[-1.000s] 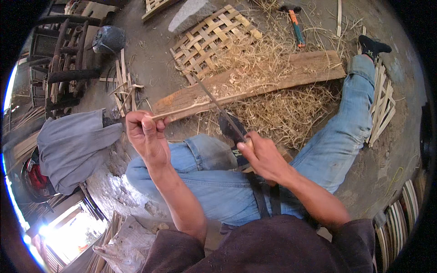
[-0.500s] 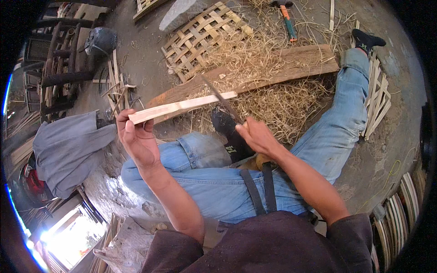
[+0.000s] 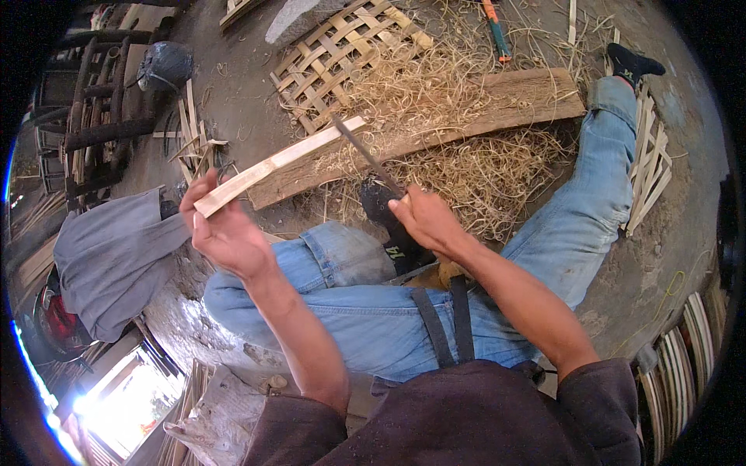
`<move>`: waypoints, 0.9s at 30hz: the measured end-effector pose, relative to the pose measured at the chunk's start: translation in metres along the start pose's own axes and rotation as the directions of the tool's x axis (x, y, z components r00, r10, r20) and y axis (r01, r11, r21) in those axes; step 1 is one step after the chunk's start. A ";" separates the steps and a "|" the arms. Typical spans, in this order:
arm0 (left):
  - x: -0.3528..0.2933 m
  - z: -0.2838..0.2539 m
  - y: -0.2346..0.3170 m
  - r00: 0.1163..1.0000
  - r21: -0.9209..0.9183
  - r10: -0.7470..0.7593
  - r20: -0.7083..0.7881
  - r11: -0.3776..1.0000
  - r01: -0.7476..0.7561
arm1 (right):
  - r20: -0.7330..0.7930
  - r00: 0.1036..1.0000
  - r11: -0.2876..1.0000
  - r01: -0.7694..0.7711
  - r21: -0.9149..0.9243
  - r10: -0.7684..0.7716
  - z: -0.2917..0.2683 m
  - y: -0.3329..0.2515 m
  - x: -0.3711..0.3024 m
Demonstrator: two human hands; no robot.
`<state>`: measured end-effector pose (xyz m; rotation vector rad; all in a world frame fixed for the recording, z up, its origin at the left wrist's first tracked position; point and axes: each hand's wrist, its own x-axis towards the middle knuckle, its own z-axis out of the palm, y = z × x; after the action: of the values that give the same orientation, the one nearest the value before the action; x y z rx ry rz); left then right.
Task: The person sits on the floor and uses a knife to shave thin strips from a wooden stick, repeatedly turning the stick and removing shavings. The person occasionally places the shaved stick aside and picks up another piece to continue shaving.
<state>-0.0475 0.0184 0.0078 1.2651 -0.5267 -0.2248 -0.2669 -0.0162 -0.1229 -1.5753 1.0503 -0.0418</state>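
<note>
My left hand (image 3: pixel 225 233) grips the near end of a pale bamboo strip (image 3: pixel 284 159) that slants up to the right. My right hand (image 3: pixel 427 221) holds the handle of a long dark knife (image 3: pixel 367 155). The blade's tip meets the far end of the strip, near the wooden plank (image 3: pixel 497 109). Both hands are above my knees, which are in blue jeans (image 3: pixel 373 311). I sit on the ground with my right leg stretched out.
A heap of straw-like bamboo shavings (image 3: pixel 466 167) lies around the plank. A woven bamboo lattice (image 3: pixel 342 50) lies beyond it, an orange-handled tool (image 3: pixel 495 27) at the top. Split bamboo strips (image 3: pixel 653 163) lie beside my right leg. Grey cloth (image 3: pixel 116 256) and wooden furniture (image 3: pixel 85 101) stand left.
The bamboo strip has been pulled toward me and to the left through my left hand. The knife blade now sits at the strip's far end instead of its middle.
</note>
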 end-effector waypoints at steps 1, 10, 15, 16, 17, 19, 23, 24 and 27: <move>0.004 -0.002 -0.011 0.998 -0.120 0.012 0.059 0.993 -0.005 | 0.029 1.000 1.000 0.009 -0.018 -0.009 0.001 -0.010 -0.003; 0.019 -0.020 -0.016 0.986 -0.413 0.066 -0.151 0.902 -0.123 | -0.028 1.000 0.999 0.010 0.034 -0.009 0.017 0.019 0.024; 0.025 -0.045 0.013 0.999 -0.623 0.004 -0.039 0.782 -0.027 | -0.079 0.992 0.993 -0.100 -0.060 0.095 0.005 0.041 0.031; 0.025 -0.047 0.016 0.996 -0.565 0.045 -0.077 0.821 -0.081 | -0.071 0.993 0.994 -0.096 -0.046 0.093 0.003 0.039 0.030; 0.025 -0.046 0.016 0.996 -0.594 0.017 -0.087 0.802 -0.066 | -0.087 0.991 0.992 -0.109 -0.061 0.103 0.002 0.038 0.033; 0.024 -0.041 0.017 0.994 -0.652 -0.041 -0.105 0.757 -0.038 | -0.121 0.985 0.987 -0.135 -0.093 0.123 0.000 0.039 0.035; 0.013 -0.041 0.008 0.987 -0.715 -0.150 -0.050 0.695 0.069 | -0.249 0.965 0.915 -0.026 -0.403 -0.083 0.002 0.044 0.028; 0.011 -0.044 0.007 0.985 -0.718 -0.167 -0.041 0.690 0.087 | -0.278 0.941 0.867 0.030 -0.498 -0.192 0.001 0.037 0.023; -0.001 -0.042 0.007 0.985 -0.727 -0.175 0.002 0.676 0.121 | -0.085 0.972 0.975 0.213 -0.057 -0.217 0.003 -0.011 0.005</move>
<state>-0.0289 0.0561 0.0059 0.5183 -0.2207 -0.4766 -0.2554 -0.0178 -0.1177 -1.7389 0.9520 -0.2405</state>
